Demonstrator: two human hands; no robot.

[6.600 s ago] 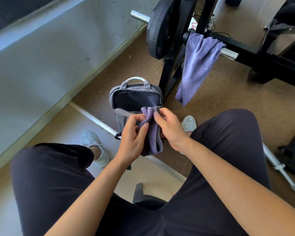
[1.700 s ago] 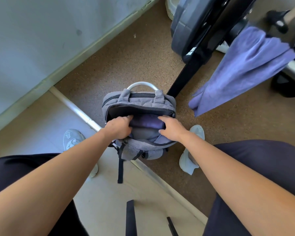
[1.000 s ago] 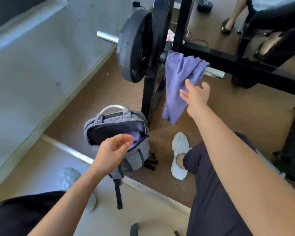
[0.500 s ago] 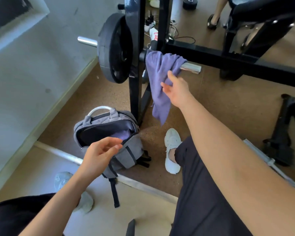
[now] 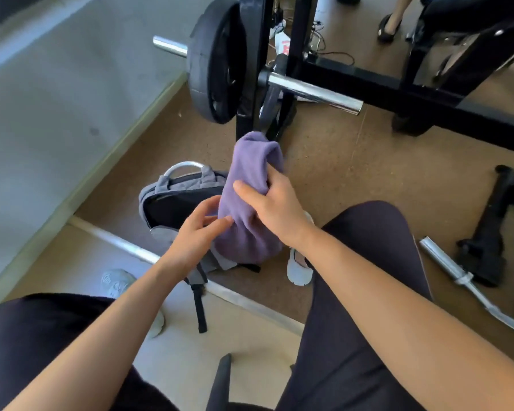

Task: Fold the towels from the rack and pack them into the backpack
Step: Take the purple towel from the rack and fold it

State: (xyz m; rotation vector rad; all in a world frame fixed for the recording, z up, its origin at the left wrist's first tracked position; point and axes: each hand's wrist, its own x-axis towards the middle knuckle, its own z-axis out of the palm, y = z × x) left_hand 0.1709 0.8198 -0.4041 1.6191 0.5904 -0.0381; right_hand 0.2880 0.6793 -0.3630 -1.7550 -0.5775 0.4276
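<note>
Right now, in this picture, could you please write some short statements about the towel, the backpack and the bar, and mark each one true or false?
1. The right hand grips the purple towel. True.
2. The towel hangs over the chrome bar. False: the bar is bare and the towel is in the hand.
3. The backpack is zipped shut. False: its top is open.
4. A black weight plate sits on the bar. True.

Right hand (image 5: 275,209) grips towel (image 5: 250,170); left hand (image 5: 195,235), seemingly relaxed, touches it.
</note>
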